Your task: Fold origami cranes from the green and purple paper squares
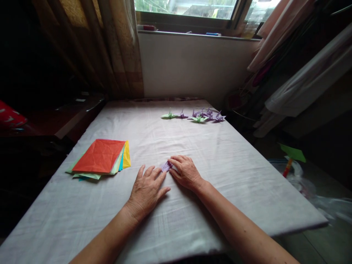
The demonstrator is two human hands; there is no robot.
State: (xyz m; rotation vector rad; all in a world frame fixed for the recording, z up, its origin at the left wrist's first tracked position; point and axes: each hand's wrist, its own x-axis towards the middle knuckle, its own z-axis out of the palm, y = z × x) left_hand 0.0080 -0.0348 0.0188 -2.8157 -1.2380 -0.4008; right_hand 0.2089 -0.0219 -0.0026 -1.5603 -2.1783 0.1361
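Note:
A small folded piece of purple origami paper [166, 166] lies flat on the white-clothed table [165, 227], between my hands. My left hand [147, 187] rests palm down with its fingers spread, the fingertips at the paper's left and near edges. From the other side, my right hand [185, 170] has its thumb and fingers closed on the right end of the paper, partly covering it.
To the left lies a stack of colored paper squares [99, 156], red on top. Several purple paper cranes [209, 114] and a green crane [169, 115] stand near the far edge. A curtain [121, 47] hangs behind, and clothes [308, 77] hang at right.

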